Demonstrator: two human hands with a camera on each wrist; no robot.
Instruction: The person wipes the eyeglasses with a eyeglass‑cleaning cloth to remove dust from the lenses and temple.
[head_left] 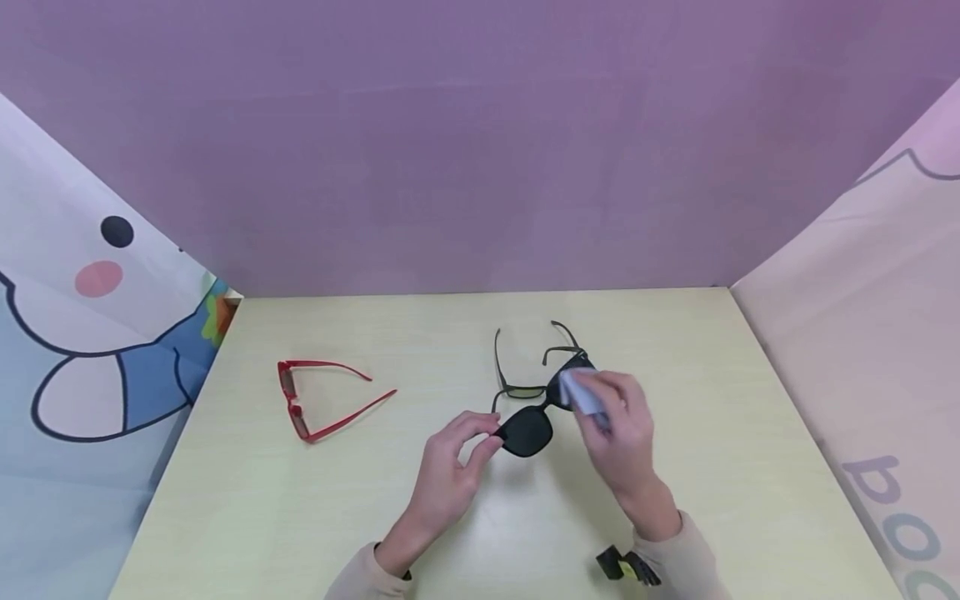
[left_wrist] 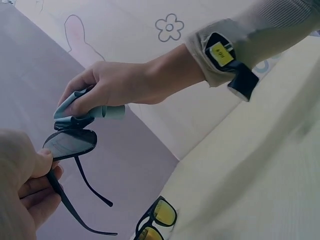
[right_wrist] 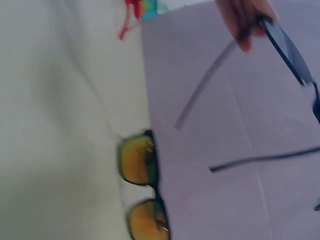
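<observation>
Black sunglasses point(head_left: 527, 432) are held up above the table, their dark lenses toward me. My left hand point(head_left: 448, 475) pinches them by the frame's left end, thumb and fingers near the hinge. A folded light blue cloth point(head_left: 579, 392) is gripped in my right hand point(head_left: 621, 437) and lies against the right lens, partly covering it. In the left wrist view the cloth point(left_wrist: 115, 111) wraps over the lens beside the bridge, and the temples hang down unfolded. Below the held pair, the right wrist view has a second black pair with yellow-orange lenses point(right_wrist: 137, 160).
Red-framed glasses point(head_left: 291, 400) lie at the left of the pale table point(head_left: 225, 517), temples spread. The yellow-lensed pair point(head_left: 525, 392) rests behind the held sunglasses. A black strap with a yellow label point(head_left: 628, 568) hangs at the right cuff. A purple panel point(head_left: 480, 167) stands behind.
</observation>
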